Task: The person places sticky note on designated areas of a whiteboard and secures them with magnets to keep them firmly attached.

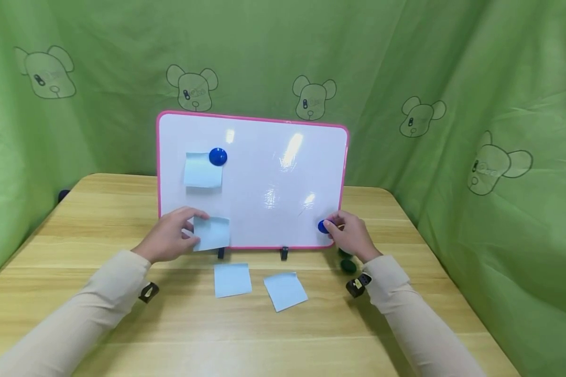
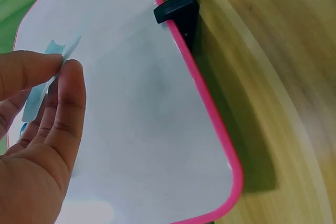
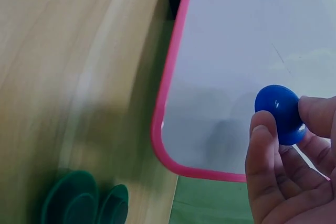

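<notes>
A pink-framed whiteboard (image 1: 264, 131) stands upright on the wooden table (image 1: 122, 209). A light blue sticky note (image 1: 203, 170) is pinned to its upper left by a blue magnet (image 1: 218, 156). My left hand (image 1: 172, 240) pinches another blue note (image 1: 212, 233) against the board's lower left; the note (image 2: 42, 90) shows edge-on between thumb and fingers in the left wrist view. My right hand (image 1: 351, 234) pinches a blue magnet (image 1: 323, 226) at the board's lower right corner; the magnet (image 3: 278, 113) sits in front of the white surface (image 3: 252, 40).
Two more blue notes (image 1: 232, 279) (image 1: 285, 290) lie flat on the table before the board. Green magnets (image 1: 347, 265) (image 3: 79, 200) sit by my right wrist. Black clip feet (image 1: 284, 253) (image 2: 178, 11) hold the board. Green printed cloth (image 1: 476, 157) encloses the table.
</notes>
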Demonstrator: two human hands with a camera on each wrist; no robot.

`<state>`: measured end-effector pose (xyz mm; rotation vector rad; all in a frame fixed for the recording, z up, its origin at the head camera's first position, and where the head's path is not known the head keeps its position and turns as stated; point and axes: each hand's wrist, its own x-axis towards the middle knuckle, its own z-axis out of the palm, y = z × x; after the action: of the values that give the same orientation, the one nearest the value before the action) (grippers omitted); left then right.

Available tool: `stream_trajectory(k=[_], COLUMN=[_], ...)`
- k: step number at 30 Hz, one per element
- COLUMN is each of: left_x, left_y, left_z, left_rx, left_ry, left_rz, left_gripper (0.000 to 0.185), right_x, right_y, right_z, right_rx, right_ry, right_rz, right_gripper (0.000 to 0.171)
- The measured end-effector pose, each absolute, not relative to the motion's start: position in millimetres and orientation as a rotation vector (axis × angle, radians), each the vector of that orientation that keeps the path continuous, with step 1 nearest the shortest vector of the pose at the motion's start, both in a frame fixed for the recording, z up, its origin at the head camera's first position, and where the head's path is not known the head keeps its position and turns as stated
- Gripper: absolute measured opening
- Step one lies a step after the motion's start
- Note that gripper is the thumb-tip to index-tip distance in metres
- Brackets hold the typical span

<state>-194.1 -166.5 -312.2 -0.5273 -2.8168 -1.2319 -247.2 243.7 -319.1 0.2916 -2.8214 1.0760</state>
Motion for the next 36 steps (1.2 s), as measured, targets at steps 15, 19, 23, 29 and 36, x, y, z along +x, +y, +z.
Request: stream_trajectory(k=[15, 19, 23, 29, 36], left_x=[-204, -206, -209, -212, -215], left_y=[-154, -151, -148, -144, -141], left_z=[-300, -297, -294, -292, -288], left_rx=[-0.548, -0.532, -0.544, -0.562, -0.561], left_ry=[-2.774, -2.773, -2.749, -2.741, -2.739], left_rz=[-1.268, -1.268, -1.262, -1.27, -1.278], left_gripper=[0.035, 0.034, 0.034, 0.036, 0.036], right_x=[-253, -255, -257, -258, -259], right_y=[237, 237, 236, 231, 227], right_z=[-310, -309, -306, -302, -299], right_rx=[0.283, 0.296, 0.299, 0.281, 0.273], right_ry=[-2.798, -2.782, -2.776, -2.783, -2.785], right_rz=[1.14, 1.145, 1.145, 1.154, 1.161], right_gripper=[0.017, 0.017, 0.018, 0.019, 0.019])
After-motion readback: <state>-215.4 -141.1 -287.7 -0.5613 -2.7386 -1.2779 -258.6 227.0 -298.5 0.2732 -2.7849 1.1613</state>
